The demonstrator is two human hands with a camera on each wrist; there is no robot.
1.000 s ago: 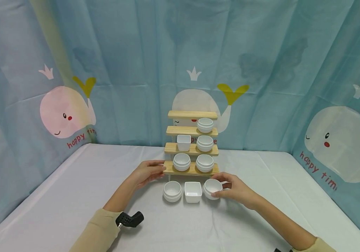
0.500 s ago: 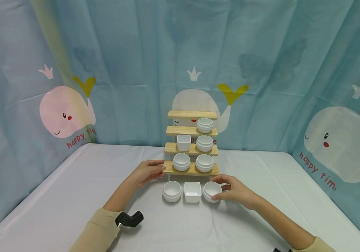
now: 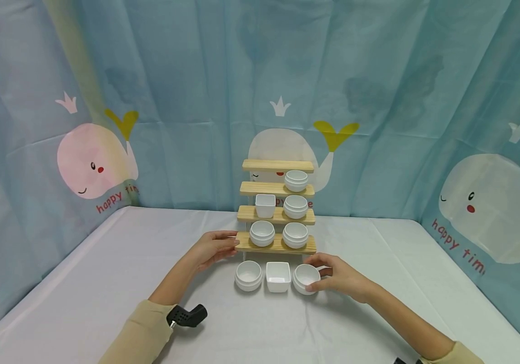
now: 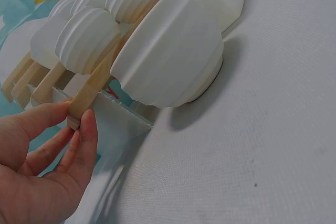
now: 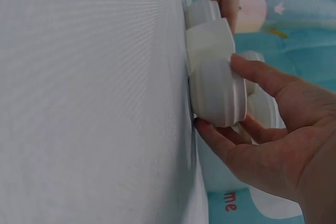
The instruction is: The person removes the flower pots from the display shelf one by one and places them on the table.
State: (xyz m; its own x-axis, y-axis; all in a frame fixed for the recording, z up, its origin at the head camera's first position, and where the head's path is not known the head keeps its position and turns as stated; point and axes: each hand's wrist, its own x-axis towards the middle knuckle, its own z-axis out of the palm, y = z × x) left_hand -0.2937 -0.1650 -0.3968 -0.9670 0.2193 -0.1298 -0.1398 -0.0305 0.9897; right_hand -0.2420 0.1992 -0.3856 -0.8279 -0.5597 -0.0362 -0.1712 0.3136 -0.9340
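A tiered display stand with wooden boards (image 3: 276,243) on clear supports rises at the centre. My left hand (image 3: 214,248) pinches the left end of its lowest board between thumb and fingers, plain in the left wrist view on the board's end (image 4: 86,95). In front of the stand, three white bowls form a row on the cloth. My right hand (image 3: 339,278) grips the rightmost, a round ridged bowl (image 3: 304,275), by its right side. In the right wrist view, thumb and fingers span this bowl (image 5: 215,93). A square bowl (image 3: 278,278) and another round bowl (image 3: 248,277) stand left of it.
Round bowls (image 3: 295,235) and one square bowl (image 3: 265,206) stand on the lower three boards; the top board (image 3: 278,165) is bare. A white cloth (image 3: 260,333) covers the table. Blue whale-print curtains (image 3: 187,101) hang behind and at both sides.
My right hand has drawn the rightmost round bowl slightly toward me, so it sits a little lower in the head view. My left hand has stayed on the lowest board.
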